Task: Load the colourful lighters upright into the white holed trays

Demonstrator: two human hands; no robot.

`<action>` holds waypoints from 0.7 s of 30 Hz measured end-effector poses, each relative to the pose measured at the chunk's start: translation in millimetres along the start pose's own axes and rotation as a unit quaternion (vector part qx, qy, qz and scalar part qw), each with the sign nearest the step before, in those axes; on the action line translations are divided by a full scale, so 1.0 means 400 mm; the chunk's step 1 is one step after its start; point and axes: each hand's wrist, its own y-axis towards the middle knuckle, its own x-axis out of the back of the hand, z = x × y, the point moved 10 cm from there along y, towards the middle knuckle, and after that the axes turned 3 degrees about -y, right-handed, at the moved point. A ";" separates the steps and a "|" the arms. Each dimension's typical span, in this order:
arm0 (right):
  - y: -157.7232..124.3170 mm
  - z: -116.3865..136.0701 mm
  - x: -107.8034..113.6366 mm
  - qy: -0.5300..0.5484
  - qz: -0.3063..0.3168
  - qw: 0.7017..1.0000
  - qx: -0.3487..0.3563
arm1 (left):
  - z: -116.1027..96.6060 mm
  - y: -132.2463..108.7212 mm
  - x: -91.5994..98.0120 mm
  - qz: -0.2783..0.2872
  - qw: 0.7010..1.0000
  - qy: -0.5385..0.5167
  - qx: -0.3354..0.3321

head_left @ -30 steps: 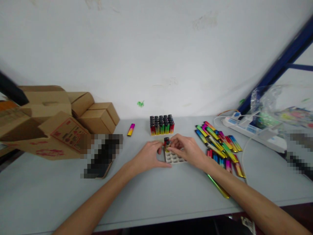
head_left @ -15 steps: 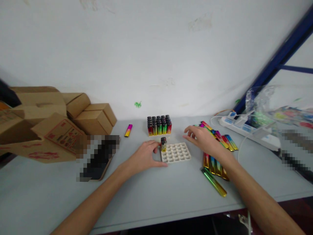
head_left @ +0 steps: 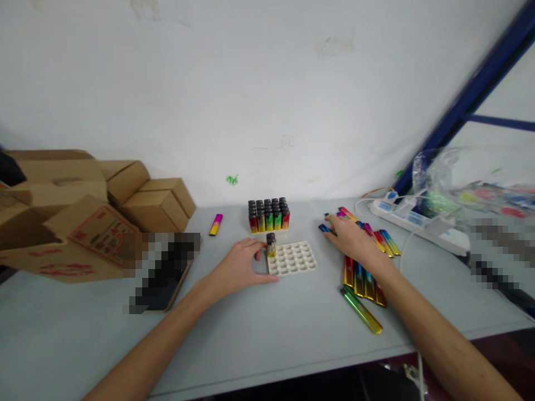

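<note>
A white tray (head_left: 292, 259) with rows of round-cornered pockets lies in front of me. One lighter with a black top and a clear yellowish body (head_left: 271, 245) stands in its far left corner pocket. My left hand (head_left: 240, 264) is around the tray's left side, thumb along the near corner and curled fingers beside the lighter. Over on the right, my right hand (head_left: 349, 236) reaches down over shiny colour-graded lighter sleeves (head_left: 358, 278), fingers bent and slightly apart. A blue sleeve end (head_left: 324, 228) pokes out by its fingertips; their exact contact is hidden.
Behind the tray stands a block of black-topped coloured lighters (head_left: 268, 216). A pink-and-yellow sleeve (head_left: 215, 225) lies to its left. Cardboard boxes (head_left: 154, 206) and a phone (head_left: 167, 278) are at left. A white power strip (head_left: 418, 225) with cables is at right.
My right hand has moved right and lower onto the sleeves, uncovering the blue end. My left hand keeps its place at the tray. The whole view has shifted slightly.
</note>
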 end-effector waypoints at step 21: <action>-0.086 0.233 0.080 0.629 0.058 0.761 0.152 | -0.002 -0.002 0.006 -0.011 1.000 -0.010 -0.009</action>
